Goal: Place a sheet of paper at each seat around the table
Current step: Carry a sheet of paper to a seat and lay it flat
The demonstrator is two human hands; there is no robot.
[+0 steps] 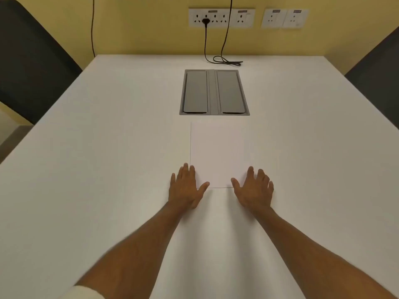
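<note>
White paper [217,154], lying flat on the white table [108,147] just short of the grey cable hatch [214,92], is what I am working on. My left hand [185,188] and right hand [254,190] rest at its two near corners, fingers [187,171] spread flat and gripping nothing. I judge this the start: nothing has yet been dealt to a seat. Next I must peel a sheet free and slide it toward a chair. I count two hands, two dark chairs, one on the left [32,61] and one on the right [375,67], one hatch with two lids, and one paper, though it may be a stack; the edge is too thin to tell.
</note>
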